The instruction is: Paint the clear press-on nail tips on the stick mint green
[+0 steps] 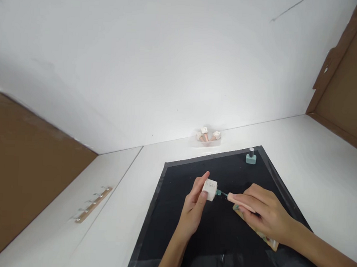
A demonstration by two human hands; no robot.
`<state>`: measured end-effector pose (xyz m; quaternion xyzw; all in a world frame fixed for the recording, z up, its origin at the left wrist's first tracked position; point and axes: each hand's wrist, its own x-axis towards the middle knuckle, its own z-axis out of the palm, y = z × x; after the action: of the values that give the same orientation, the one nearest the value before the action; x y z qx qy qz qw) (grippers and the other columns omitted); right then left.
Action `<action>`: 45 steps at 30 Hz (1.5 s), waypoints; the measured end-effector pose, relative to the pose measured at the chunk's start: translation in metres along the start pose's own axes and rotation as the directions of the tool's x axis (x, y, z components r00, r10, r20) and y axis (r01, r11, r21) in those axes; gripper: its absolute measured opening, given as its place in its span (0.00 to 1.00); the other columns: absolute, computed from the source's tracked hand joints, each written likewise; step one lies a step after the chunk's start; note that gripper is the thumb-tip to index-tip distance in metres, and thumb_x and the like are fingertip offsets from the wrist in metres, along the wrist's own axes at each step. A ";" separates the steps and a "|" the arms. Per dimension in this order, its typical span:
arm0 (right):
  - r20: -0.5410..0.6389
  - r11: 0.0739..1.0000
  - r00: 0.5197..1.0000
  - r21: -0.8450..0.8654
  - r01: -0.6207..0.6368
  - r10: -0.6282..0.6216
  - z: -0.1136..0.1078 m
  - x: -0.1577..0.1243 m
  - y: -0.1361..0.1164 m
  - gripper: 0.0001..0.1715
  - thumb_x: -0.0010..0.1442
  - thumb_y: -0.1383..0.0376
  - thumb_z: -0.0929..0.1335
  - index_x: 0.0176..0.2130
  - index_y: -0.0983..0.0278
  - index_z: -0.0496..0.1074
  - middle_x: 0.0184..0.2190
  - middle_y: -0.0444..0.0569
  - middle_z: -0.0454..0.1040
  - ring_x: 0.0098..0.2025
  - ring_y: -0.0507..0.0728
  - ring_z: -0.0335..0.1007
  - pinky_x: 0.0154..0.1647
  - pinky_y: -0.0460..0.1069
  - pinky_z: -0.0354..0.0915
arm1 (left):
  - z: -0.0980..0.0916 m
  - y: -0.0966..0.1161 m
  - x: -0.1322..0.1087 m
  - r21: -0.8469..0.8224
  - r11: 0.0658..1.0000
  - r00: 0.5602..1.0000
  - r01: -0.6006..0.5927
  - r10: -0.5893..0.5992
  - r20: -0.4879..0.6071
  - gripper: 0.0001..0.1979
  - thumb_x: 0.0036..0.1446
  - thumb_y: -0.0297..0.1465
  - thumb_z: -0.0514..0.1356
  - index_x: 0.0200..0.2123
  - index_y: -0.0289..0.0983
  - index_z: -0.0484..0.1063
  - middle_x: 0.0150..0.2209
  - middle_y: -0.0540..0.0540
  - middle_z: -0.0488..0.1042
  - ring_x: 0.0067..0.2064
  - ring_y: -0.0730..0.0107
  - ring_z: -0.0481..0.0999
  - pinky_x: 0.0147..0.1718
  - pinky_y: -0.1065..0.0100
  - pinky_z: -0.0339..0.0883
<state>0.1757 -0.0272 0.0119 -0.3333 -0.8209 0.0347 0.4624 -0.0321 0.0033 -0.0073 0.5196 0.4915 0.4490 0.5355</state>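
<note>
My left hand holds a white square nail polish bottle between thumb and fingers, tilted so its green-smeared neck points right. In my right hand is a long peach cap whose thin brush reaches toward that neck. The brush tip is at or just by the opening; I cannot tell whether it is inside. Partly covered by my right hand, a wooden strip with coloured pieces lies on the black mat.
A teal bottle with a dark cap stands at the mat's back right. Behind the mat, a clear container holds several peach-capped white bottles. Another wooden strip with small upright stands lies at left. Brown panels flank the white table.
</note>
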 end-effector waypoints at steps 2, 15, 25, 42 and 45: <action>0.010 1.000 1.000 0.021 -0.017 0.016 0.000 -0.001 0.000 0.18 0.59 0.76 0.63 0.48 0.65 0.70 0.24 0.47 0.73 0.23 0.52 0.63 0.22 0.46 0.64 | 0.000 0.002 0.000 0.021 0.996 0.997 -0.083 0.082 0.015 0.30 0.49 0.50 0.61 0.52 0.41 0.71 0.43 0.44 0.71 0.42 0.63 0.70 0.43 0.66 0.64; -0.039 0.961 0.990 0.250 -0.123 0.137 0.001 -0.002 0.001 0.18 0.60 0.74 0.64 0.49 0.62 0.72 0.27 0.48 0.74 0.27 0.53 0.69 0.26 0.47 0.68 | -0.006 -0.006 0.001 -0.149 0.976 0.985 -0.161 0.150 -0.082 0.20 0.47 0.44 0.65 0.41 0.39 0.74 0.40 0.45 0.73 0.40 0.65 0.72 0.39 0.69 0.66; -0.036 0.962 0.993 0.255 -0.099 0.112 0.004 -0.004 0.002 0.25 0.61 0.75 0.64 0.56 0.58 0.67 0.33 0.49 0.76 0.31 0.54 0.69 0.29 0.49 0.70 | 0.005 -0.001 0.000 -0.389 0.920 0.997 -0.057 0.031 -0.072 0.25 0.40 0.46 0.69 0.39 0.38 0.75 0.36 0.47 0.74 0.35 0.71 0.73 0.36 0.72 0.67; 0.098 0.993 0.993 -0.090 0.078 -0.069 0.001 -0.003 -0.002 0.20 0.63 0.75 0.61 0.53 0.67 0.69 0.26 0.48 0.72 0.24 0.51 0.64 0.24 0.46 0.64 | 0.000 -0.001 0.002 -0.125 0.917 0.916 -0.378 0.390 0.094 0.15 0.50 0.41 0.65 0.39 0.41 0.75 0.34 0.46 0.70 0.34 0.68 0.70 0.32 0.70 0.66; 0.202 0.968 0.971 0.191 -0.164 0.124 -0.004 -0.002 -0.003 0.19 0.65 0.71 0.60 0.52 0.62 0.71 0.28 0.47 0.70 0.27 0.50 0.65 0.25 0.45 0.65 | -0.001 -0.004 0.002 -0.127 0.921 0.917 -0.368 0.382 0.118 0.14 0.51 0.40 0.64 0.40 0.42 0.76 0.35 0.46 0.70 0.36 0.69 0.70 0.34 0.70 0.66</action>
<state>0.1781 -0.0313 0.0141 -0.3376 -0.8265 0.1848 0.4108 -0.0332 0.0054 -0.0110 0.6064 0.3202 0.5303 0.4986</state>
